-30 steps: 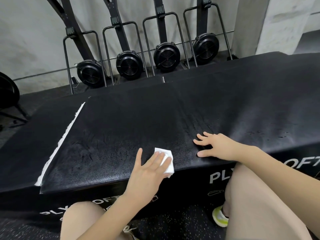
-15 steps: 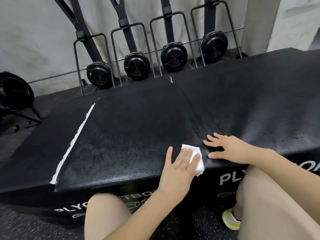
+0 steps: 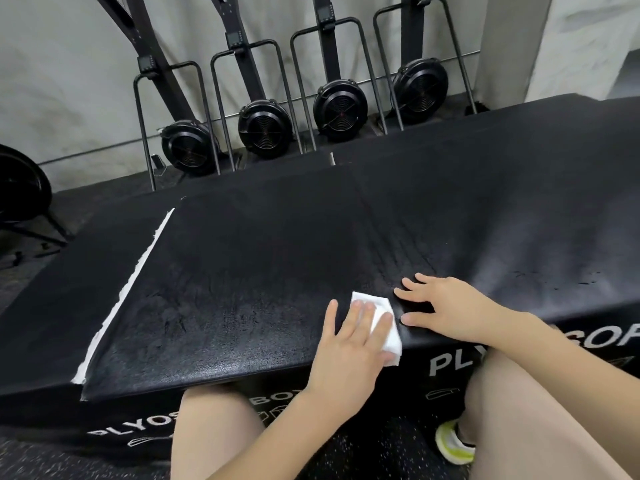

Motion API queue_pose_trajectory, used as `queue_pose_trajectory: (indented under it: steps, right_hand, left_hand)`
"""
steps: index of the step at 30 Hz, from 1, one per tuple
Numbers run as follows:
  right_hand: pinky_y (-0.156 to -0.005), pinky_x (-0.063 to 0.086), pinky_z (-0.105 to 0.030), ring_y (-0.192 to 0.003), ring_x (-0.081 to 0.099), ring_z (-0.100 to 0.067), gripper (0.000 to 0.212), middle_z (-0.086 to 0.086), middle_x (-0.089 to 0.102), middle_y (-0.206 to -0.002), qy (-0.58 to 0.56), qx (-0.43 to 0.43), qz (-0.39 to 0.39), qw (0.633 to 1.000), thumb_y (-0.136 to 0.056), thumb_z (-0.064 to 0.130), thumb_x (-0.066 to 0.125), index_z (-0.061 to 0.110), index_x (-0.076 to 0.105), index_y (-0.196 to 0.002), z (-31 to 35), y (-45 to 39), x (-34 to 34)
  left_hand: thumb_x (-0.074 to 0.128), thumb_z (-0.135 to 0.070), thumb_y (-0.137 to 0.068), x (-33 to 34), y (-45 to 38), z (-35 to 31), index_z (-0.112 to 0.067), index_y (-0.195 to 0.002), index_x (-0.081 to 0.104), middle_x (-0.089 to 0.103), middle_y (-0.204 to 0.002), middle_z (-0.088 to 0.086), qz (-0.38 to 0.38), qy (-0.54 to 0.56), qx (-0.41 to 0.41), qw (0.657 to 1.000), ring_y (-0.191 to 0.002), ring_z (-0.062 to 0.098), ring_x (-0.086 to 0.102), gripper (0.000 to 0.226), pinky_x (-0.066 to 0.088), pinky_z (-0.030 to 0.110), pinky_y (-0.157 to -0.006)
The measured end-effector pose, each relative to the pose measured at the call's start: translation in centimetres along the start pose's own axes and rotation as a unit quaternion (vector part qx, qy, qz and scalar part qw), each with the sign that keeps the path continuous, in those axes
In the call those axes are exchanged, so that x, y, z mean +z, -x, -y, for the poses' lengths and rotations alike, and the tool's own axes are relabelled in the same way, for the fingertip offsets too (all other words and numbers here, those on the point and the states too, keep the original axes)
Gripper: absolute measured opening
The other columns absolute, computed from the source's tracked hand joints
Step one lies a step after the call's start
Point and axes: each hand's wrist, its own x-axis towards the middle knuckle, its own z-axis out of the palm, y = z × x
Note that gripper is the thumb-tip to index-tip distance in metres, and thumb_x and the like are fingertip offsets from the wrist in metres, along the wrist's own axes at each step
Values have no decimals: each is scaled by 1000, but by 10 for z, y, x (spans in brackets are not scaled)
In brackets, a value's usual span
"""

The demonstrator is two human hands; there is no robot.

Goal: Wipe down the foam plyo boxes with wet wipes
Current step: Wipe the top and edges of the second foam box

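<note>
A long black foam plyo box (image 3: pixel 242 271) fills the middle of the view, its front face printed with white lettering. My left hand (image 3: pixel 349 344) lies flat near the front edge, its straight fingers pressing a folded white wet wipe (image 3: pixel 384 323) onto the top. My right hand (image 3: pixel 446 310) rests flat on the box just right of the wipe, fingers spread and empty. A torn white strip (image 3: pixel 128 289) of exposed foam runs diagonally across the left part of the cover.
A row of black fan machines (image 3: pixel 263 129) on stands leans against the grey wall behind the box. Another black machine (image 3: pixel 20 188) sits at the far left. My bare knees and a yellow-white shoe (image 3: pixel 453 445) are below, on speckled rubber floor.
My left hand has slid the wipe to the right along the front edge, ending next to my right hand. The right hand has stayed put on the box.
</note>
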Motion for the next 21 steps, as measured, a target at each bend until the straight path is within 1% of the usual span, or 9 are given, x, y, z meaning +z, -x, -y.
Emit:
queue_pose_trajectory:
  steps: [4,7,8,10,11,12,14,16,21]
  right_hand:
    - [-118,27,-28,-144,30,1,42,21,43,-150,-25,-8,-68,997,-98,49,53,39,54,-139,-6,0,-1]
    - [-112,35,-24,-135,44,4,32,23,57,-136,-29,-1,-105,994,-100,43,54,36,65,-129,-11,-5,-3]
    - [-107,40,-24,-130,49,3,30,24,63,-129,-21,-1,-104,994,-100,44,52,37,69,-124,-13,-8,-5]
    - [-90,51,-27,-109,64,-4,35,21,71,-110,9,-7,-98,995,-98,51,41,39,72,-109,-14,-13,-10]
    - [-82,52,-28,-98,65,-8,39,20,72,-102,25,-9,-96,995,-96,54,36,38,70,-104,-14,-16,-12]
    - [-80,52,-27,-96,63,-8,37,20,71,-100,39,-11,-97,994,-97,54,36,39,69,-105,-15,-20,-15]
    - [-94,47,-28,-119,56,-6,31,25,66,-121,68,-22,-102,992,-101,49,44,44,67,-120,-17,-28,-15]
    - [-108,39,-28,-140,40,-6,34,25,54,-140,77,-24,-78,994,-102,48,45,43,61,-132,-18,-34,-15]
    - [-114,32,-26,-145,30,-4,42,23,53,-142,51,-23,-38,998,-103,51,41,36,57,-139,-20,-40,-18]
  left_hand:
    - [33,-51,-102,-3,-26,-12,-16,-148,47,54,-146,9,11,7,9,1000,-142,27,43,59,16,64,-117]
    - [24,-45,-103,-4,-47,-9,-13,-149,46,53,-146,10,21,15,-7,1000,-143,28,42,60,7,65,-119]
    - [19,-43,-102,-5,-56,-6,-11,-149,45,52,-148,11,31,18,-15,999,-143,28,41,63,4,65,-119]
    - [8,-43,-98,-7,-75,4,-10,-153,36,43,-154,13,59,30,-31,997,-148,28,33,71,-7,65,-120]
    - [6,-42,-97,-9,-86,10,-9,-155,30,37,-158,13,74,37,-39,996,-151,28,26,71,-12,64,-119]
    - [8,-41,-99,-11,-98,17,-9,-157,25,30,-161,13,93,41,-48,994,-152,28,20,68,-15,63,-117]
    - [21,-38,-105,-14,-122,32,-10,-159,17,20,-165,12,129,48,-64,988,-154,25,11,61,-14,62,-118]
    - [25,-39,-106,-11,-146,50,-12,-159,15,17,-166,9,148,56,-80,984,-154,23,9,60,-10,63,-120]
    - [23,-37,-106,-3,-189,84,-16,-161,8,10,-168,7,194,66,-91,974,-155,22,2,61,-11,62,-119]
